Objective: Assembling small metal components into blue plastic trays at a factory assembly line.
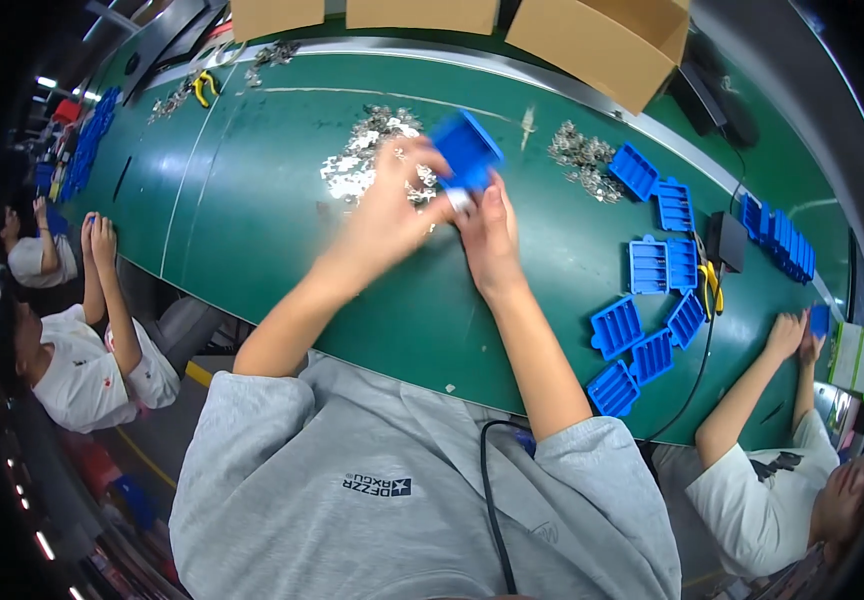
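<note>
Over the table, a blue plastic case (469,148) is tilted up and slightly blurred. My right hand (493,240) is closed on its lower edge, thumb upward. My left hand (397,200) is at the case's left side, its fingers smeared by motion, so their grip is unclear. A small whitish piece (461,200) shows between the two hands at the case's lower corner; its kind is too blurred to make out. Just behind my left hand lies a loose pile of small shiny metal pieces (357,165).
Several blue compartmented cases (649,266) lie to the right, near yellow-handled pliers (712,290) and a black cable. Another metal pile (584,158) is at the back right. Cardboard boxes (597,45) line the far edge. Co-workers sit on both sides; the right one holds a blue case (820,320).
</note>
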{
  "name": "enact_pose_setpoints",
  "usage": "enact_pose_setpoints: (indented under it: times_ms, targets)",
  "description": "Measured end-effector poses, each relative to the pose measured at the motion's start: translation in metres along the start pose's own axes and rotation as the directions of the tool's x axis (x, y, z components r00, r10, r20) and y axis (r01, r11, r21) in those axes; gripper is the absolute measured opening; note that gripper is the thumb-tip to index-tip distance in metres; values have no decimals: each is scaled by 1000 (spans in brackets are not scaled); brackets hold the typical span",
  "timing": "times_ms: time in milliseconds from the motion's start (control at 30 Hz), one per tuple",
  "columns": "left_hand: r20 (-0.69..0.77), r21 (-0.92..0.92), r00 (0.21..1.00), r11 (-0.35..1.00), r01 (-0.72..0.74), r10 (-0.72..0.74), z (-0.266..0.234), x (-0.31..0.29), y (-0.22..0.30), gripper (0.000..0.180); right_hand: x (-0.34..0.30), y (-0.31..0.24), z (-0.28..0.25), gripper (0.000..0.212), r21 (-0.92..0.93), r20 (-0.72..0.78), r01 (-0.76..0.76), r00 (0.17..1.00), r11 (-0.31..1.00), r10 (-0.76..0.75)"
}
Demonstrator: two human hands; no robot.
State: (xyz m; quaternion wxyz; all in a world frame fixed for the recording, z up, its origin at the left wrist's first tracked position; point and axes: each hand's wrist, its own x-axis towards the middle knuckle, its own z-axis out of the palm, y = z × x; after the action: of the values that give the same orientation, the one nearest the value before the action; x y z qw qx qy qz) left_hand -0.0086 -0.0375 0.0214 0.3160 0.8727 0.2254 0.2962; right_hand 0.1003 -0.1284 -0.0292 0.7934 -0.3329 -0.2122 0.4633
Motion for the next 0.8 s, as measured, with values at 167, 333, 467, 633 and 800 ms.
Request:
enact_pose_setpoints:
  times_ms: [167, 333, 467, 633, 800]
  targets:
    - [66, -241, 962, 931, 275, -267, -12, -18, 14, 27, 7, -15, -12, 40, 141, -173, -136, 972, 981, 160]
    - [-186, -38, 949, 967, 254, -256, -48, 2, -63, 18, 12, -20, -14, 43, 66, -199, -56, 978, 996, 69]
    - [-165, 167, 978, 974, 155, -128, -51, 17, -89, 19, 12, -23, -16, 45, 7, -170, -113, 979, 994, 113]
    - [-79, 286, 996, 956, 60, -39, -42, 23, -112, 22, 11, -22, -17, 46, 20, -191, -120, 974, 993, 122]
    - [21, 394, 995, 915, 86, -102, -39, 39, -109, 26, 10, -22, -18, 45, 29, -198, -153, 968, 988, 155]
